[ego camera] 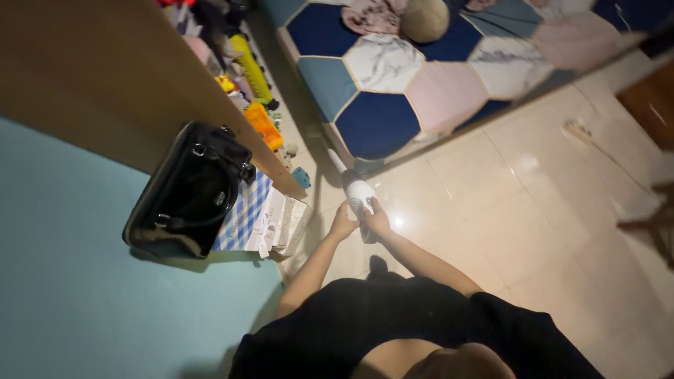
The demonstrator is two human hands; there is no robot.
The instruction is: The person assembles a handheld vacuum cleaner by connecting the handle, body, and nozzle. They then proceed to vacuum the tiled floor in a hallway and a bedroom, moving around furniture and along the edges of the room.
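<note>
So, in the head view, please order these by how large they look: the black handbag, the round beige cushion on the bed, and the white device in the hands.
1. Black handbag, largest, though nearest the camera.
2. Round beige cushion.
3. White device, partly covered by both hands.

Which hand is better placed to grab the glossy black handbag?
Probably left: left hand grips the white cylindrical tool on the side nearer the glossy black handbag; right hand is farther away.
</note>
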